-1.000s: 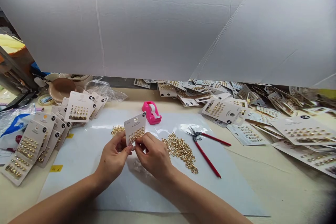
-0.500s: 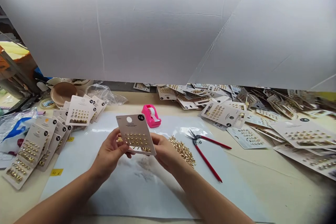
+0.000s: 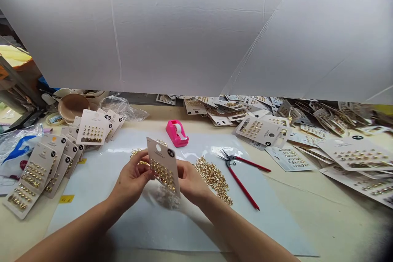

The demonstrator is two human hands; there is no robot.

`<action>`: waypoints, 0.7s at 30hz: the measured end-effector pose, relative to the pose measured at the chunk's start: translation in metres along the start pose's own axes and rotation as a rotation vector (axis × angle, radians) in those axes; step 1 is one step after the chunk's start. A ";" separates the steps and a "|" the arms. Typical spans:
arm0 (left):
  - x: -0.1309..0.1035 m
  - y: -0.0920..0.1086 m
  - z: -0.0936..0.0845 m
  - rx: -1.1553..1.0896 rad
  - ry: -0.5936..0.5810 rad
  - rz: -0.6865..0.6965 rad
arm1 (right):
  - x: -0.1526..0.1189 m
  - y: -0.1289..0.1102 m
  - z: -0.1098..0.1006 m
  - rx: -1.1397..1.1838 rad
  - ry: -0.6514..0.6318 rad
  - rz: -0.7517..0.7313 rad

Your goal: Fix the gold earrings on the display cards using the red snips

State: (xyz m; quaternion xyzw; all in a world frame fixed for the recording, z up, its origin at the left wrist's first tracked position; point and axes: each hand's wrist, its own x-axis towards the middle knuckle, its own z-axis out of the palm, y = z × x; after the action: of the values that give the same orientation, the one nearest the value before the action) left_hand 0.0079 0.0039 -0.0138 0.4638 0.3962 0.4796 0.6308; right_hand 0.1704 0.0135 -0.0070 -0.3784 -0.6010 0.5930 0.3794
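Observation:
A white earring card point(image 3: 164, 159) with rows of gold studs, a round hole and a black price dot is held upright over the mat, its face angled to the right. My right hand point(image 3: 193, 180) grips it by the right edge, fingers hidden behind. At the left edge, the closed thumb and fingertips of my left hand point(image 3: 133, 176) pinch the card; any small piece between them is hidden. Small gold pieces point(image 3: 215, 178) lie heaped beside my right hand. More gold pieces point(image 3: 135, 152) lie behind my left hand.
Red-handled pliers point(image 3: 242, 184) lie open to the right. A pink tape dispenser point(image 3: 177, 134) stands behind the card. Filled earring cards point(image 3: 33, 172) overlap at left; more cards point(image 3: 258, 131) pile up at right. A white board point(image 3: 184, 32) hangs across the back, above a pale blue mat point(image 3: 123, 225).
The earring card has turned, so its face is now seen more edge-on and its right side hangs lower. My left thumb has shifted from the card's front to its left edge.

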 end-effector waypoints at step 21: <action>-0.008 -0.016 -0.002 -0.101 0.001 -0.035 | -0.013 -0.014 0.004 -0.565 0.277 -0.545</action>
State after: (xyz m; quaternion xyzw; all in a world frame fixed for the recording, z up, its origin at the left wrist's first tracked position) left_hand 0.0080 -0.0049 -0.0299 0.4242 0.3799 0.4883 0.6613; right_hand 0.1727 -0.0005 0.0067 -0.3711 -0.7614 0.2260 0.4811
